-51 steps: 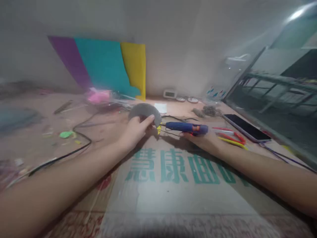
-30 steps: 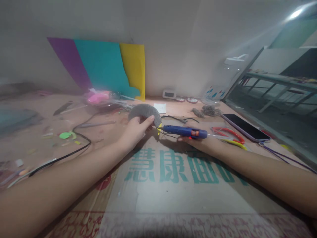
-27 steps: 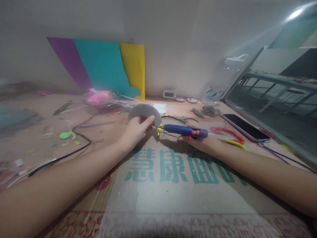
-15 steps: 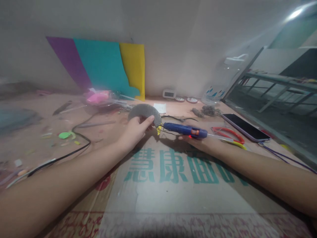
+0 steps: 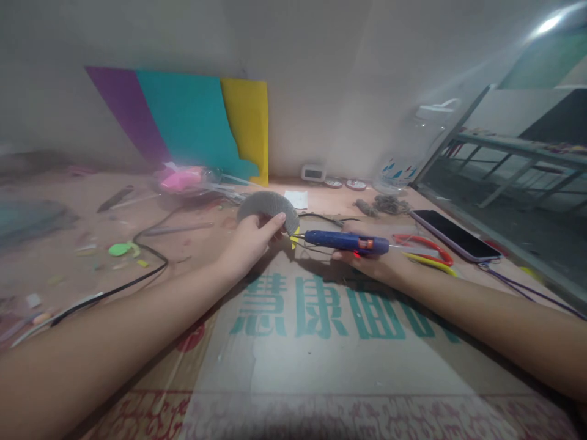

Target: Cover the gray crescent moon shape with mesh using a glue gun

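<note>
A grey ribbed, curved piece [image 5: 266, 205] is pinched between the thumb and fingers of my left hand [image 5: 257, 237], near the middle of the view. At its lower right end sits a small yellow bit [image 5: 295, 238]. My right hand [image 5: 367, 260] is closed round a blue glue gun [image 5: 339, 242] with a red light on it and a clear stick coming out of its back. The gun's nozzle points left, close by the yellow bit; whether they touch is too small to tell.
Scissors with red and yellow handles [image 5: 431, 250] and a phone [image 5: 456, 236] lie at the right. Behind stand a clear bottle [image 5: 398, 165] and a small white display [image 5: 313, 173]. A black cable [image 5: 158, 267] and scraps lie left. Coloured sheet [image 5: 190, 122] leans on the wall.
The glue gun in my right hand has shifted slightly right and down, its nozzle a little back from the grey piece. My left hand has stayed where it was.
</note>
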Demonstrator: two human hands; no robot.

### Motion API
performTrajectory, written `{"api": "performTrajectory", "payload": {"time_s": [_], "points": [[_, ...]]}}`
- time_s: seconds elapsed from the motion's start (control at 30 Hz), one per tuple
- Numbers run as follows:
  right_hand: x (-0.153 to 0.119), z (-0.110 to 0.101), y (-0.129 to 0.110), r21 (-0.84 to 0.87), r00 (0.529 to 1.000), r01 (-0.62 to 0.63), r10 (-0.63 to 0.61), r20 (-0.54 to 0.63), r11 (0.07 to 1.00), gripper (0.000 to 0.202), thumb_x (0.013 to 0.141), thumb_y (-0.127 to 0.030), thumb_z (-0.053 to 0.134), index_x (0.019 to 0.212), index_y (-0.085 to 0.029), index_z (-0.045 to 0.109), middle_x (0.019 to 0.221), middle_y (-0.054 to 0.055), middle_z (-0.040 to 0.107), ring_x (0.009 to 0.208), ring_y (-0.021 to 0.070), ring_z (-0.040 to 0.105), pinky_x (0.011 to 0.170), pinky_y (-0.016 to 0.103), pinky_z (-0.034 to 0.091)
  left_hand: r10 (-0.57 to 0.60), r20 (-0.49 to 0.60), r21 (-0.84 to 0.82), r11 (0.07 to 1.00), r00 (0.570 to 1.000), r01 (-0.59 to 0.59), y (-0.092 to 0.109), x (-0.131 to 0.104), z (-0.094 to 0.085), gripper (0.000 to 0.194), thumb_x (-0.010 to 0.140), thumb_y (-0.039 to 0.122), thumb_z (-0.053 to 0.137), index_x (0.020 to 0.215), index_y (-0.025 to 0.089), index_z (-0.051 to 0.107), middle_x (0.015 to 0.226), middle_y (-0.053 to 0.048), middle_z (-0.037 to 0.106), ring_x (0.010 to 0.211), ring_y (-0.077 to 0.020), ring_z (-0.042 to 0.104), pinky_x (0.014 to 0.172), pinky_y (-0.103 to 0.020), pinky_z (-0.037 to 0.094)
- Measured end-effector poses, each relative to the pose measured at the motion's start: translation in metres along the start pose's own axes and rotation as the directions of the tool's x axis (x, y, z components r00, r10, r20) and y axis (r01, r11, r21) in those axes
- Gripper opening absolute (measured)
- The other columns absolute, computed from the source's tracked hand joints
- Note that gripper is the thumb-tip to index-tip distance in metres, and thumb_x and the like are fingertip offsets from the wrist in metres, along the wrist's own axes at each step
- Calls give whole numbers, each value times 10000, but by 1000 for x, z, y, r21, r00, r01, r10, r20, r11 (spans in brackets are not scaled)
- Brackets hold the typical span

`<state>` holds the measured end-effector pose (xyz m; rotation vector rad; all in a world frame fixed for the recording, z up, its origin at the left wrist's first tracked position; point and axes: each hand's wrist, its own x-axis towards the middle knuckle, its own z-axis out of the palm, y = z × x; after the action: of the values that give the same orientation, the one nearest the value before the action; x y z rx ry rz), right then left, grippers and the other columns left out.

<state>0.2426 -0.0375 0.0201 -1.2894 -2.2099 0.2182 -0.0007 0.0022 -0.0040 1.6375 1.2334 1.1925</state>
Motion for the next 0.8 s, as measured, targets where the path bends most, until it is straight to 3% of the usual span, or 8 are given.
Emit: {"api": "performTrajectory", "payload": {"time_s": [0.3, 0.8], "points": [[-5, 4, 2, -33, 993, -117, 116, -25, 993, 251, 787, -415, 668, 690, -218, 547, 632, -9, 591, 602, 163, 569, 556, 271, 421, -1, 8, 20, 1000, 1000, 1, -2, 1, -1, 443, 833, 578, 568, 687, 166, 644, 662, -48, 661, 658, -187, 588, 642, -277, 424], [-4, 5, -3, -30, 990, -138, 137, -35, 990, 250, 763, -408, 703, 670, -226, 561, 633, -4, 604, 623, 183, 593, 563, 289, 430, -8, 12, 10, 1000, 1000, 8, 0, -1, 0, 434, 826, 581, 571, 685, 178, 646, 667, -44, 665, 668, -197, 597, 648, -281, 426]]}}
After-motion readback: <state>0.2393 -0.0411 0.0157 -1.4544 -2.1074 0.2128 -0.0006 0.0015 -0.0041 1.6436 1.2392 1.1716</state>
